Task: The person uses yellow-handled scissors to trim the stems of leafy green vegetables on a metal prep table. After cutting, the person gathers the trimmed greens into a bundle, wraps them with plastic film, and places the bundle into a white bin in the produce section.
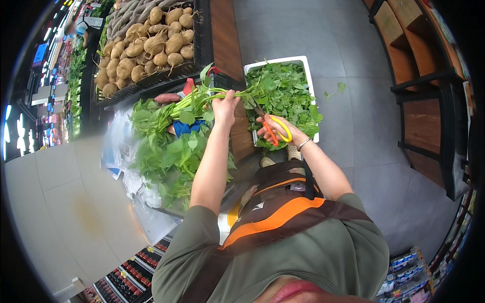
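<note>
My left hand [226,108] grips a bundle of long green stems [212,92] with leaves at their ends. In my right hand [285,128] is a pair of scissors [278,130] with one orange and one yellow handle loop. The blades point up and left towards the stems just right of my left hand; whether they touch cannot be made out. Beneath the scissors stands a white foam box [312,89] full of cut leafy greens [280,85]. More leafy greens [178,151] lie heaped on the stand at my left.
Pale round root vegetables [151,49] fill a black crate at upper left, beside long grey-purple roots [132,17]. A reddish tuber [167,98] and clear plastic bags [121,140] lie near the heap. One loose sprig [336,90] is on the grey floor. Wooden shelving [420,57] stands right.
</note>
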The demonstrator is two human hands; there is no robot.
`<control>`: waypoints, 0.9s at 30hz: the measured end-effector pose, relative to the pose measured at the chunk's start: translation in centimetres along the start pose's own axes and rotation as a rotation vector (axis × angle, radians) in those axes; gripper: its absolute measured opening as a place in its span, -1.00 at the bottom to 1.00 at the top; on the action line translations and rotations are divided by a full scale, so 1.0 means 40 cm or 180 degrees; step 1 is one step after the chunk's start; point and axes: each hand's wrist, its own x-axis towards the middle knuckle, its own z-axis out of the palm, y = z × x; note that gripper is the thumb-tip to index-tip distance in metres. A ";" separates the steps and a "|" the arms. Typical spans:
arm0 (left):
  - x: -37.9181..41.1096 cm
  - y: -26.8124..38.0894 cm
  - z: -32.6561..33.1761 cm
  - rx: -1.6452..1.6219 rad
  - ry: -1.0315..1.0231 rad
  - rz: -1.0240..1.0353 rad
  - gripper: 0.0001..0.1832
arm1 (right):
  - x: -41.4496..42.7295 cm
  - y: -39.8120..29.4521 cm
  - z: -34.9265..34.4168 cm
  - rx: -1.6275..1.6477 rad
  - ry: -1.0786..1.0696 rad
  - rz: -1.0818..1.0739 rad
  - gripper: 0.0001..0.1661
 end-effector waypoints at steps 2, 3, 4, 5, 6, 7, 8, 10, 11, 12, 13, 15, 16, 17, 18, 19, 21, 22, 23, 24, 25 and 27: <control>-0.006 -0.010 0.011 0.0088 -0.0081 -0.0037 -0.90 | 0.023 0.009 -0.007 0.0041 0.0148 -0.0098 -0.08; -0.010 -0.015 0.016 0.0127 -0.0113 -0.0056 -0.89 | 0.034 0.008 -0.010 0.0057 0.0218 -0.0140 -0.07; -0.013 -0.021 0.023 0.0192 -0.0083 -0.0047 -0.90 | 0.040 0.002 -0.010 0.0129 0.0299 -0.0107 -0.05; -0.016 -0.026 0.029 0.0287 -0.0092 -0.0053 -0.90 | 0.044 0.005 -0.017 0.0104 0.0356 -0.0150 -0.05; -0.017 -0.030 0.034 0.0375 -0.0099 -0.0053 -0.91 | 0.050 0.005 -0.020 0.0071 0.0408 -0.0193 -0.06; -0.018 -0.033 0.038 0.0463 -0.0106 -0.0053 -0.91 | 0.052 0.006 -0.023 0.0038 0.0460 -0.0235 -0.07; -0.019 -0.035 0.041 0.0515 -0.0100 -0.0106 -0.91 | 0.050 0.013 -0.018 0.0016 0.0622 -0.0304 -0.11; -0.012 -0.045 0.048 0.0603 -0.0128 -0.0147 -0.92 | 0.052 0.029 -0.023 -0.0104 0.0739 -0.0344 -0.13; -0.006 -0.049 0.053 0.0647 -0.0141 -0.0168 -0.92 | 0.053 0.036 -0.026 -0.0164 0.0797 -0.0363 -0.14; 0.000 -0.053 0.057 0.0711 -0.0179 -0.0178 -0.93 | 0.052 0.040 -0.021 -0.0224 0.0964 -0.0423 -0.18; 0.004 -0.057 0.060 0.0710 -0.0178 -0.0217 -0.93 | 0.051 0.043 -0.017 -0.0308 0.1063 -0.0429 -0.21; 0.013 -0.064 0.068 0.0708 -0.0174 -0.0284 -0.92 | 0.051 0.045 -0.009 -0.0479 0.1254 -0.0447 -0.27; 0.018 -0.065 0.071 0.0755 -0.0178 -0.0346 -0.91 | 0.053 0.049 -0.010 -0.0532 0.1346 -0.0437 -0.29; 0.021 -0.066 0.072 0.0775 -0.0208 -0.0374 -0.91 | 0.057 0.057 -0.013 -0.0588 0.1435 -0.0426 -0.32; 0.027 -0.067 0.071 0.0795 -0.0235 -0.0394 -0.91 | 0.061 0.060 -0.015 -0.0644 0.1517 -0.0421 -0.34; 0.030 -0.068 0.071 0.0813 -0.0259 -0.0413 -0.91 | 0.063 0.062 -0.019 -0.0644 0.1522 -0.0411 -0.34; 0.030 -0.069 0.073 0.0877 -0.0288 -0.0338 -0.91 | 0.062 0.061 -0.027 -0.0647 0.1527 -0.0391 -0.33; 0.029 -0.062 0.074 0.0989 -0.0328 -0.0383 -0.91 | 0.063 0.060 -0.025 -0.0676 0.1555 -0.0395 -0.33; 0.028 -0.054 0.073 0.1100 -0.0365 -0.0428 -0.92 | 0.065 0.058 -0.023 -0.0692 0.1531 -0.0414 -0.33; 0.026 -0.050 0.070 0.1088 -0.0347 -0.0435 -0.92 | 0.066 0.056 -0.020 -0.0708 0.1507 -0.0431 -0.33; 0.025 -0.044 0.067 0.1084 -0.0359 -0.0413 -0.92 | 0.067 0.055 -0.018 -0.0724 0.1482 -0.0448 -0.33; 0.021 -0.030 0.059 0.1077 -0.0382 -0.0367 -0.93 | 0.068 0.057 -0.015 -0.0648 0.1419 -0.0472 -0.33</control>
